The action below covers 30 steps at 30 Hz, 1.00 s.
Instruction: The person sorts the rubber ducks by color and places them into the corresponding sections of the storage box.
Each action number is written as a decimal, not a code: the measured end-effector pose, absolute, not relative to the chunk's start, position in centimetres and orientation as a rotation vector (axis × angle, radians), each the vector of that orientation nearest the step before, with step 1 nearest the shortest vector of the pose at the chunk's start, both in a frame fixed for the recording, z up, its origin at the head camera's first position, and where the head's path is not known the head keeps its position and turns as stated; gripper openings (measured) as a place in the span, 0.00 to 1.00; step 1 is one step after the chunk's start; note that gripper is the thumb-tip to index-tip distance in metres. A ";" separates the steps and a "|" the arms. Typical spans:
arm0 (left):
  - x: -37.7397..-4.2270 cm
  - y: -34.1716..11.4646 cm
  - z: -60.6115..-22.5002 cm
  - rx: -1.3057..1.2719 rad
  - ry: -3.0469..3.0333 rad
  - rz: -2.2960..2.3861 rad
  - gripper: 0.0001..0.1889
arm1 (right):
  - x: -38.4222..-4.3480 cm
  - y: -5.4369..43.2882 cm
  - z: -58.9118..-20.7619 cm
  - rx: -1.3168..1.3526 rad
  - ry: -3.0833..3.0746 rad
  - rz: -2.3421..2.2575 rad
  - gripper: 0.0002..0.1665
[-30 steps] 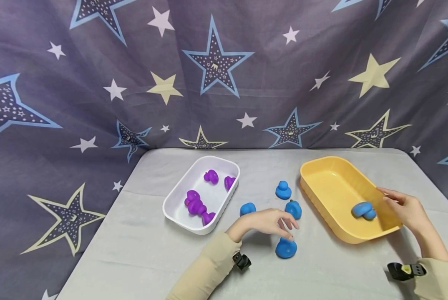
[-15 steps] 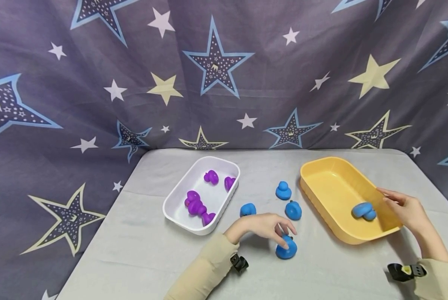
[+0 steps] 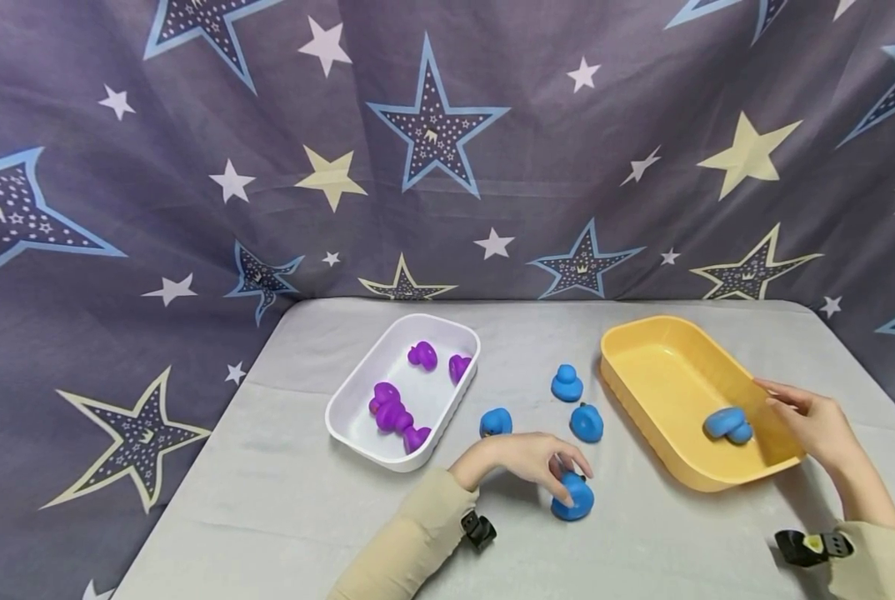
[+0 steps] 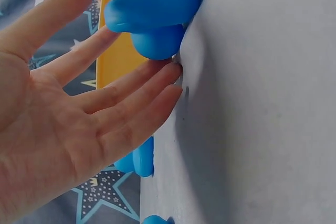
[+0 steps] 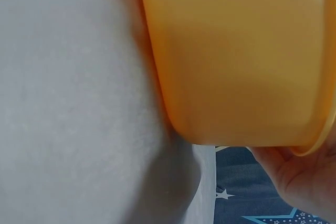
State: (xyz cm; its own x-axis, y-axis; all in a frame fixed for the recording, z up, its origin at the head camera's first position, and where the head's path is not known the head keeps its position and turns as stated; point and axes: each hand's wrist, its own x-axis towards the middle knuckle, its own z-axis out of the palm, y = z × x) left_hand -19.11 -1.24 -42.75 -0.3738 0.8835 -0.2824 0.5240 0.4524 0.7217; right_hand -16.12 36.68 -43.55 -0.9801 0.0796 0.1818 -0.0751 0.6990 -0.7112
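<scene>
My left hand (image 3: 533,458) reaches round a small blue toy (image 3: 573,497) on the cloth-covered table. It has a rounded body and smaller round head, like a rubber duck. In the left wrist view the fingers are fairly straight beside this blue toy duck (image 4: 157,11); the thumb stands apart from it. My right hand (image 3: 815,421) holds the right rim of a yellow tub (image 3: 672,433). Another blue toy duck (image 3: 728,424) lies inside. In the right wrist view the tub's wall (image 5: 236,66) hides most of the right hand (image 5: 310,182).
More blue toy ducks lie on the table: one (image 3: 567,383) at the back, one (image 3: 586,423) beside the tub and one (image 3: 496,422) behind the left wrist. A white tub (image 3: 350,421) at left holds several purple toy ducks (image 3: 393,415). A star-patterned curtain (image 3: 432,225) hangs behind.
My left hand has come down and toward the person, its fingers now round the nearest blue toy duck. The right hand and the yellow tub stay in place.
</scene>
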 end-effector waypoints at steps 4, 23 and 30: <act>-19.0 -1.2 -42.8 1.178 2.025 0.688 0.23 | -16.1 36.8 -43.6 -0.002 -2.707 1.138 0.20; -19.1 -1.3 -43.2 1.272 2.026 0.579 0.26 | -16.7 37.7 -44.5 -0.034 -2.706 1.155 0.20; -19.0 -1.4 -43.2 1.306 2.040 0.564 0.26 | -16.2 37.0 -43.7 -0.004 -2.712 1.148 0.20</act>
State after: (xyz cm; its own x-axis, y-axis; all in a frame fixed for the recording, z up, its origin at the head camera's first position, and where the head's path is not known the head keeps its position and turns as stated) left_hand -19.04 -1.44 -43.23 -0.2987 0.9103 -0.2864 0.6342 0.4136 0.6532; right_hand -16.20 37.00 -43.71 -0.9807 0.0785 0.1789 -0.0737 0.6991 -0.7112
